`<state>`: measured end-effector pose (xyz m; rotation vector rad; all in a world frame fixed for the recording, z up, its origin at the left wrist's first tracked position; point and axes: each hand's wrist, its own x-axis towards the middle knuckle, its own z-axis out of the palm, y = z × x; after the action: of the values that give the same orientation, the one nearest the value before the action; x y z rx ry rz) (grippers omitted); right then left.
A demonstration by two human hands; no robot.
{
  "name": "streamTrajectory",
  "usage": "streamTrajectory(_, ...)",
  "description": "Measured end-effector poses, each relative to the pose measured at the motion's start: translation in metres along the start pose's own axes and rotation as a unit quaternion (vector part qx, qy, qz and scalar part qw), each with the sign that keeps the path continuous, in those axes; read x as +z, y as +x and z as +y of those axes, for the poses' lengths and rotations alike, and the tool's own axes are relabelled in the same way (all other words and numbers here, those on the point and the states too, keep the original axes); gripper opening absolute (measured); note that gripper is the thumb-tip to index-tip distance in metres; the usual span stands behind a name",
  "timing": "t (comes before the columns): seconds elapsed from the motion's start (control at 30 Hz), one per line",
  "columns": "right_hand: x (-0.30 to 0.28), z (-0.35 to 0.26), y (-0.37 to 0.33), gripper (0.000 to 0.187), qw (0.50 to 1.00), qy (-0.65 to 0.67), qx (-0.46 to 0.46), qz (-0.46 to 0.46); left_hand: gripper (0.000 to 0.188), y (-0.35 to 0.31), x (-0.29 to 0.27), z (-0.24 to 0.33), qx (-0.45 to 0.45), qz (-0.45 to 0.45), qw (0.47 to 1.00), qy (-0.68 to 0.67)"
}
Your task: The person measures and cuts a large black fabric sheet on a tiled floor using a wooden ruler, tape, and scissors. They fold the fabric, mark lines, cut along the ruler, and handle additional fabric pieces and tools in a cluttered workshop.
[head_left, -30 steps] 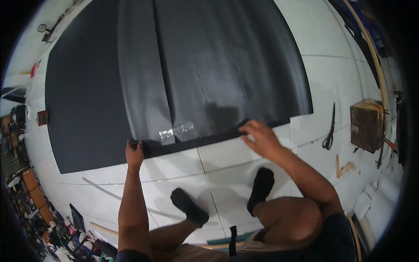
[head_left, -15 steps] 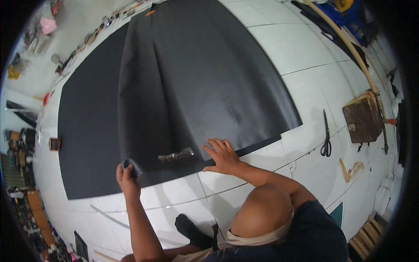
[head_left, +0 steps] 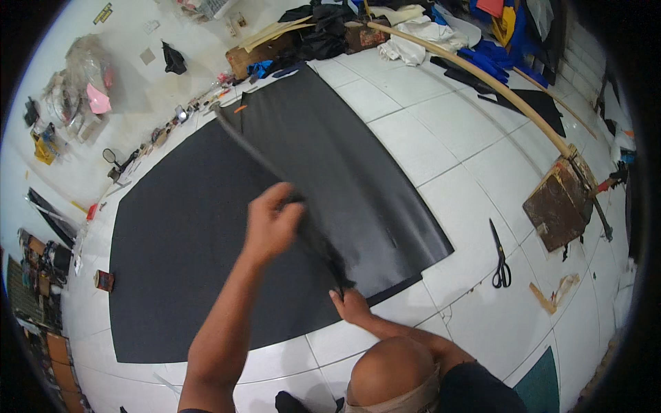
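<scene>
A glossy black sheet (head_left: pixel 358 179) lies over a wider matte dark sheet (head_left: pixel 186 255) on the tiled floor. My left hand (head_left: pixel 272 224) is closed on the glossy sheet's left edge, slightly blurred, and holds it raised above the matte one. That lifted edge runs slanting from the far end down toward me. At the near edge my right hand (head_left: pixel 352 306) grips the sheet's lower corner, its thumb on top and the other fingers partly hidden. A small orange piece (head_left: pixel 239 109) lies at the far end of the sheets.
Black-handled scissors (head_left: pixel 500 255) lie on the tiles to the right. Beyond them stands a brown block (head_left: pixel 561 206) with a long wooden pole (head_left: pixel 482 69). A small tin (head_left: pixel 104 280) sits by the matte sheet's left edge. Tape scraps (head_left: pixel 554 292) lie near right.
My left hand has carried the sheet's edge up and to the right, baring more of the matte sheet. My right hand, earlier spread flat, now grips the edge. The view has tilted up.
</scene>
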<state>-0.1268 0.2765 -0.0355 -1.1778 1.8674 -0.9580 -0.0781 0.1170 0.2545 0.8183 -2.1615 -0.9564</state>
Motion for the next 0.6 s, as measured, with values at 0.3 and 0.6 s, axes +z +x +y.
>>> streamTrajectory(0.3, 0.021, 0.052, -0.023, 0.046, 0.994, 0.098, 0.003, -0.052, 0.026, 0.016, 0.213, 0.018, 0.151, -0.203, 0.967, -0.005)
streamTrajectory(0.6, 0.007, 0.084, -0.019, 0.045, 0.884, 0.412, 0.211, -0.065, 0.040, -0.079, 0.215, -0.123, -0.049, 0.116, 0.982, 0.139)
